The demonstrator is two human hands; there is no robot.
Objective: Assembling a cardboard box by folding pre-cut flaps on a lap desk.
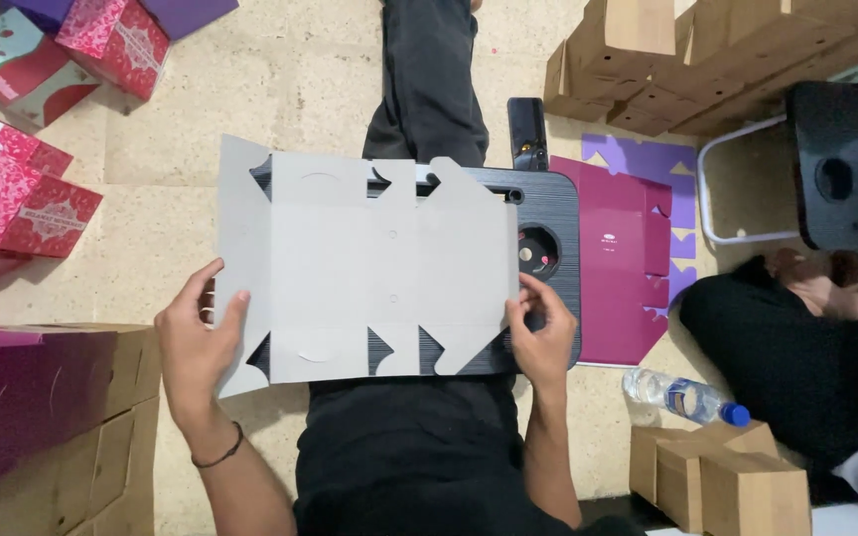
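A flat die-cut cardboard box blank [369,273], grey side up, lies spread over a black stool top [548,203] above my lap. My left hand [196,337] grips the blank's left flap, thumb on top and fingers under the edge. At the blank's right edge my right hand [540,333] holds it, fingers curled over the stool's surface. The stool's round hole [538,250] shows just right of the blank.
A stack of magenta and purple flat blanks [623,263] lies right of the stool. Folded red and pink boxes [12,194] sit at left, brown cartons [687,60] at top right and bottom corners. A water bottle [685,397] lies on the floor. Another person in black [796,337] sits at right.
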